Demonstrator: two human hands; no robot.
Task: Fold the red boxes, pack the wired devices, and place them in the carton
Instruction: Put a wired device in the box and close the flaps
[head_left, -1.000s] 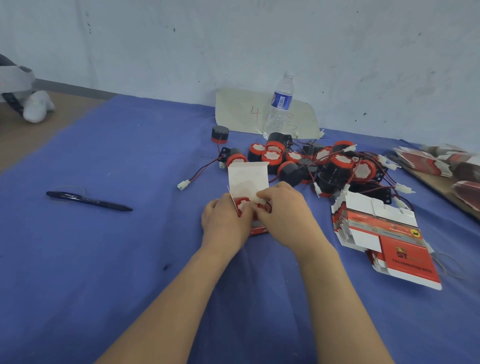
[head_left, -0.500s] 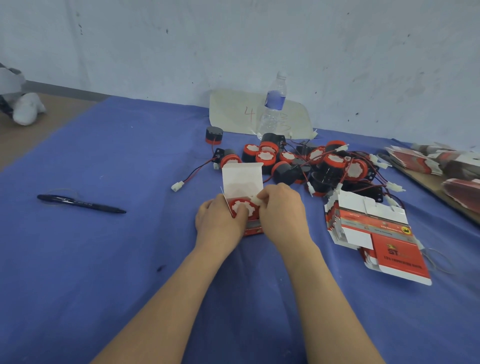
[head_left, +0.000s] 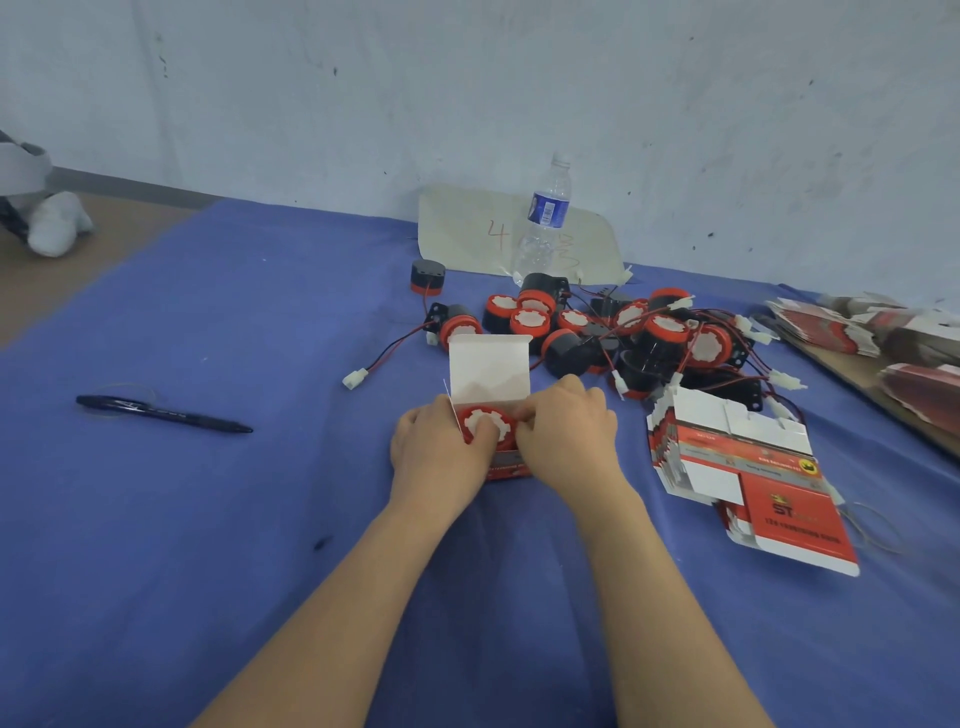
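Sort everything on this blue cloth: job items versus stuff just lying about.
Job in hand:
red box, held by left hand and right hand
device sitting inside it
pile of wired devices
flat red boxes

Lying about:
pen
water bottle
card marked 4

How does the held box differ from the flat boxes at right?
The held box is erected, lid flap raised, wired device inside; the flat boxes lie unfolded, stacked. The left hand and right hand grip the held box; no hand touches the flat boxes. Both are red outside, white inside.
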